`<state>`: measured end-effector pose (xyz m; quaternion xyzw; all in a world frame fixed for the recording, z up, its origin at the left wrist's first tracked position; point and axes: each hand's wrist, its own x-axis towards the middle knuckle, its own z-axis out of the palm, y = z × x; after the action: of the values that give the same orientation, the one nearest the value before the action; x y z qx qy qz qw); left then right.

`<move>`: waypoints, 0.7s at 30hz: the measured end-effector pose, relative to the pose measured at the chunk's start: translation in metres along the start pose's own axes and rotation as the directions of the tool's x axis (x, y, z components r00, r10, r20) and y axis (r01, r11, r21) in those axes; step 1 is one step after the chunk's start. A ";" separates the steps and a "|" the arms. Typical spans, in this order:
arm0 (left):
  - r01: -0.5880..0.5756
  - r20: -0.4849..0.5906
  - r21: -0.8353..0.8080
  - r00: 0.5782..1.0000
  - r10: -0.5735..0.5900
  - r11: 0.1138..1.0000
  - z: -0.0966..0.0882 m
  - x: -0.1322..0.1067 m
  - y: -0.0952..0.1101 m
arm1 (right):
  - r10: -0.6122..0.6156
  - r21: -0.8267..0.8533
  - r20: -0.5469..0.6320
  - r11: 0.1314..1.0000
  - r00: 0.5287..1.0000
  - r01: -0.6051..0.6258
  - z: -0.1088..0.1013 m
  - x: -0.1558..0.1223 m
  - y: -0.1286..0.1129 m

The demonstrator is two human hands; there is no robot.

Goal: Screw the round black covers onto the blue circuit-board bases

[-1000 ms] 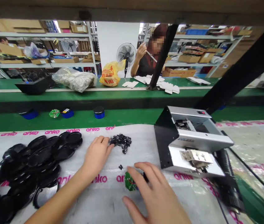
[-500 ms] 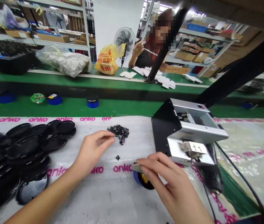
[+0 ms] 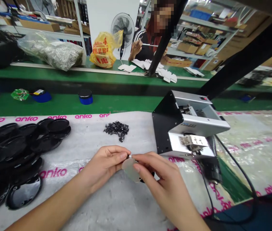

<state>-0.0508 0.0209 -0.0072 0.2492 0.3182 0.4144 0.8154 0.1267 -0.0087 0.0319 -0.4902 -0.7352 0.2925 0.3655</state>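
Note:
My left hand (image 3: 103, 166) is closed in a pinch, with a small black piece (image 3: 127, 157) just showing at its fingertips. Between thumb and fingers, my right hand (image 3: 166, 175) grips a thin, pale round disc (image 3: 129, 168), tilted above the table. The small piece meets the disc's upper edge, close to the fingertips of both hands. Behind the disc and right fingers, a dark round object is mostly hidden. Just beyond my hands lies a loose heap of small black pieces (image 3: 117, 129).
Black round covers (image 3: 11, 149) are piled at the left. A silver and black bench machine (image 3: 193, 128) with a cable stands at the right. Blue round parts (image 3: 85, 97) sit on the green strip behind. Across the bench, a person (image 3: 145, 48) sits by white card pieces (image 3: 167, 74).
My left hand has moved right to meet the disc, and its fingers have closed. The right hand has turned the disc more face-on. The loose piece on the mat no longer shows there.

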 end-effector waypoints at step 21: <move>-0.060 -0.104 0.406 0.988 0.111 0.912 0.012 -0.010 0.007 | -0.119 -0.118 -0.029 0.986 0.993 0.115 -0.007 -0.001 0.006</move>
<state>-0.0501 0.0147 0.0080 0.3986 0.4356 0.3905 0.7064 0.1356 -0.0071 0.0311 -0.4719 -0.7717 0.2187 0.3660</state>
